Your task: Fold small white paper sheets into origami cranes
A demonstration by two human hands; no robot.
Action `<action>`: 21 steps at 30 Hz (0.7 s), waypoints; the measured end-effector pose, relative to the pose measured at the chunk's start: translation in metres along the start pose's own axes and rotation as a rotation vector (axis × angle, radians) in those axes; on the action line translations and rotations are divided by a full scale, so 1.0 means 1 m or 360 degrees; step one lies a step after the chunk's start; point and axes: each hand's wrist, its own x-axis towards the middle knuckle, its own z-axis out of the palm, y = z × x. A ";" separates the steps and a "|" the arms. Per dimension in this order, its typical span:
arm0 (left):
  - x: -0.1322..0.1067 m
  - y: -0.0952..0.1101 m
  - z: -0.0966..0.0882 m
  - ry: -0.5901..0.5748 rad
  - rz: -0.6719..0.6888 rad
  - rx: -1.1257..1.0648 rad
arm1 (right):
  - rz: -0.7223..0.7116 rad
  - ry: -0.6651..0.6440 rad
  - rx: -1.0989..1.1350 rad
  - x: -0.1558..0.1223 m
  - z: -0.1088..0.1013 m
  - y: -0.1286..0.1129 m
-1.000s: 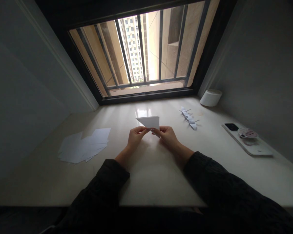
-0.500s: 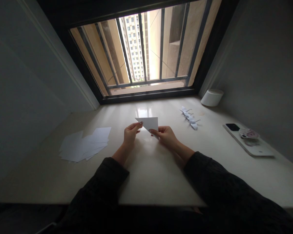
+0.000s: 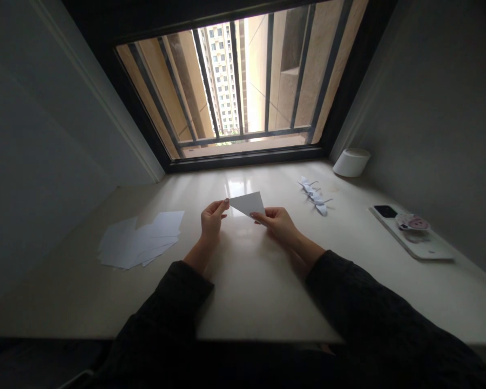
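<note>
A white sheet of paper folded into a triangle (image 3: 248, 202) is held up above the pale counter between my two hands. My left hand (image 3: 213, 217) pinches its pointed left corner between thumb and fingers. At the lower right, my right hand (image 3: 277, 222) grips the paper with the thumb on the near face and the other fingers behind. Those rear fingers are partly hidden. Several folded paper cranes (image 3: 315, 195) stand in a row beyond my right hand, apart from it.
Loose white paper sheets (image 3: 141, 240) lie overlapping on the counter (image 3: 243, 302) at the left. On the right rests a white phone (image 3: 417, 237) with a round grip on its back. A white cylindrical object (image 3: 351, 162) stands by the wall under the barred window (image 3: 243, 81).
My left hand has shifted slightly left, out to the paper's pointed corner. The folded paper has turned a little, its right end now tilted upward. My right hand keeps its hold.
</note>
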 end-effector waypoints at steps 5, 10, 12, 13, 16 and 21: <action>-0.004 0.000 0.002 -0.0146 0.0115 0.0096 | 0.0063 0.0237 0.0021 0.008 -0.013 0.004; -0.007 0.001 0.003 -0.0163 0.0000 0.0028 | 0.0104 0.0270 0.0095 0.010 -0.016 0.004; -0.007 0.000 0.004 -0.0137 -0.0051 0.0000 | 0.0089 0.0250 0.0066 0.009 -0.014 0.003; -0.007 0.000 0.004 -0.0126 -0.0071 -0.0009 | 0.0074 0.0246 0.0043 0.008 -0.012 0.002; -0.004 -0.004 0.003 -0.0054 -0.0111 -0.0038 | -0.0008 0.0284 -0.0022 0.006 -0.010 0.003; 0.004 -0.003 -0.004 0.0289 0.0116 -0.0027 | -0.0106 0.0394 -0.0075 0.007 -0.012 0.008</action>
